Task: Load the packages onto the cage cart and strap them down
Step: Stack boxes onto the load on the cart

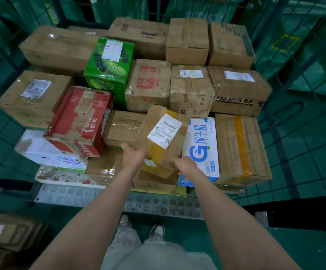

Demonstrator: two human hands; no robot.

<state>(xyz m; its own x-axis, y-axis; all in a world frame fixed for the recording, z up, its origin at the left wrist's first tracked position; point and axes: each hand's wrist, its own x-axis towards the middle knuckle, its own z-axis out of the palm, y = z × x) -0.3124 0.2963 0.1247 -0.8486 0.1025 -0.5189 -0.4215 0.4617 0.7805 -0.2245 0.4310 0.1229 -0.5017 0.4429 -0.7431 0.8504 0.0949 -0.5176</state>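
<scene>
A small brown cardboard parcel (163,141) with yellow tape and a white label is tilted above the stack at the cart's front. My left hand (132,156) holds its near left corner and my right hand (185,165) grips its near right edge. Under and around it lie several loaded packages: a red carton (80,121), a green box (109,65), a blue-and-white milk carton (203,149), and a brown box with a yellow tape stripe (240,147). The cage cart's studded metal base (100,195) shows at the front.
Green mesh cage walls (304,123) rise on the left, right and back. More brown boxes (6,230) lie on the green floor at lower left. My feet (142,228) stand just before the cart's edge. A dark object (294,213) sits at lower right.
</scene>
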